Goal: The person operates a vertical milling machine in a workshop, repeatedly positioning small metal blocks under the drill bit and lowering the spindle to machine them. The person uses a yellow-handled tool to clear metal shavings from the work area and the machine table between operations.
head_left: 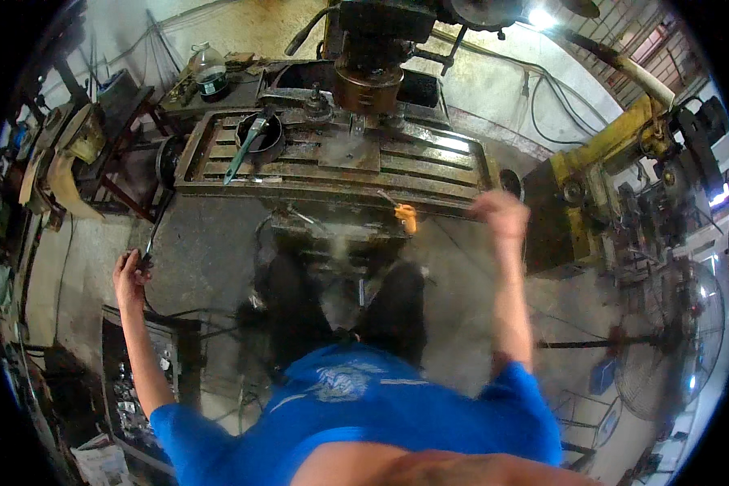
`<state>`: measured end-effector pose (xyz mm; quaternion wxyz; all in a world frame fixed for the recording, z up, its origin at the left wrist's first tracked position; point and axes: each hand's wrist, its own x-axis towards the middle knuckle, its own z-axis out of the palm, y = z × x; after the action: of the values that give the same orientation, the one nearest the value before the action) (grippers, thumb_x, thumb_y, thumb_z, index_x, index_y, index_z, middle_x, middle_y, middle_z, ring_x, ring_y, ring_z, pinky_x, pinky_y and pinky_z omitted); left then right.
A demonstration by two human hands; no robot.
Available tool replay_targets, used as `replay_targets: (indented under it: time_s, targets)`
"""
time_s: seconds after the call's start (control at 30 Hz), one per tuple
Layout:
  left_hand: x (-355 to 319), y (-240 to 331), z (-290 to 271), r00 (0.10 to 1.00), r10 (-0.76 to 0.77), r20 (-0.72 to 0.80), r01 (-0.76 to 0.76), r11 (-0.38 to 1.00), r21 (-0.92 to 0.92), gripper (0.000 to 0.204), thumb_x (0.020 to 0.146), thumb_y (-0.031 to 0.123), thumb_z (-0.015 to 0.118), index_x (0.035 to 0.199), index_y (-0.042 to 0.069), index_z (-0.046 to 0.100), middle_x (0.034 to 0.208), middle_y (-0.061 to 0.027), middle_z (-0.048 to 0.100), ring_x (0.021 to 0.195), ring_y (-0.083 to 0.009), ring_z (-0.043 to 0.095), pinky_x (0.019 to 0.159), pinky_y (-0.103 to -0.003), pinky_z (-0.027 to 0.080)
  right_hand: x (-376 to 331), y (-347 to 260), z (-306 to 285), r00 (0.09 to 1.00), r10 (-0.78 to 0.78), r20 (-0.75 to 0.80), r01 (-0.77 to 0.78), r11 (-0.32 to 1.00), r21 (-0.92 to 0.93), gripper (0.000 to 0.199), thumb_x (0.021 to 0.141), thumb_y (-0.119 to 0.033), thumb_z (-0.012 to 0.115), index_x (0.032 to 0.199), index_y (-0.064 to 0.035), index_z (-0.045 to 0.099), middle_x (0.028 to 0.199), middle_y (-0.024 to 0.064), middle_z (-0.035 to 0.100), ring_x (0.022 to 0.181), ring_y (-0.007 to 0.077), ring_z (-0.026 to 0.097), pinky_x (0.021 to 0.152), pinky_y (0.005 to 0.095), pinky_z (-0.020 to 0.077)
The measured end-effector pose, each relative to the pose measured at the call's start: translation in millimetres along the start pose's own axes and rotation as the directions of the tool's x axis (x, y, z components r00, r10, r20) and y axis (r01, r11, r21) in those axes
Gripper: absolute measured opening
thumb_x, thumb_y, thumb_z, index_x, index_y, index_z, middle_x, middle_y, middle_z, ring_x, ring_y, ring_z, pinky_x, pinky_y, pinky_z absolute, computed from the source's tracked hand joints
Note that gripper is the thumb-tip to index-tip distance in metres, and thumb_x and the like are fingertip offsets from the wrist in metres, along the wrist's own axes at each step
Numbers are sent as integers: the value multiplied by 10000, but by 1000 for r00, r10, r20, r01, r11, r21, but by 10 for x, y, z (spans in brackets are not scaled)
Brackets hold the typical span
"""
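My left hand (130,278) is out to the left, its fingers closed round the end of a thin crank handle (150,240). The handle hangs below the left end of a slotted milling machine table (300,182). Beside the table's right front corner is my right hand (506,217), smeared by motion, close to a dark handwheel (511,185); its fingers are too blurred to read. On the table stands a round pot (277,139) with a green-handled brush (243,154) laid across it. The machine's spindle head (368,85) sits above a flat metal block (348,152).
An orange-yellow knob (407,217) projects from the table's front. Behind left stands a clear plastic bottle (210,73). A yellow machine (571,194) is at the right, with a large fan (672,340) nearer me. A tray of metal pieces (166,340) lies below my left arm.
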<state>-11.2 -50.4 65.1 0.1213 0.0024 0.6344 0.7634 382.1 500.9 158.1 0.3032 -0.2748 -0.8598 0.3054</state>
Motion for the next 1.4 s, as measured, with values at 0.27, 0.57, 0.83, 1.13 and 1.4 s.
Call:
replay_targets:
  time_s: [0.27,0.57,0.83,1.13,1.4]
  targets:
    - [-204,-11,736,988,-3,153,4,1000,-8,130,820,134,579,868,28,521,760,-58,551,671,-144,563,528,-286,448,-395,1700,1786,855,367,365,-501,767,401,161,658,-88,542,768,23,579,782,27,578,730,114,524,659,236,405]
    - [-550,-244,1078,897,354,265,-442,743,503,369,741,29,616,1071,-43,466,838,-134,601,724,-201,599,641,-309,490,-247,355,1081,869,9,494,-308,791,529,388,632,-121,596,1008,-26,584,800,48,554,510,66,457,444,220,364]
    - [-628,-305,1282,681,500,536,-689,187,701,509,649,52,669,1125,21,490,960,-168,599,869,-335,569,748,-393,453,-618,-1143,1569,333,-339,880,233,934,272,509,602,-128,556,1099,-40,498,882,165,588,818,345,560,708,368,439]
    - [-607,-476,1125,769,470,433,-602,303,739,537,649,69,676,1150,43,486,936,-157,602,832,-337,566,710,-407,453,-574,-1418,1742,566,-226,793,388,922,-14,390,555,-213,560,871,14,575,826,233,594,794,365,573,689,405,465]
    - [-729,-581,1380,638,446,628,-737,116,666,514,632,96,662,1114,9,504,785,-173,602,732,-354,573,672,-417,454,-633,-1443,1765,452,-138,882,552,820,-154,296,544,-287,564,640,-16,634,655,197,603,643,344,609,614,406,495]
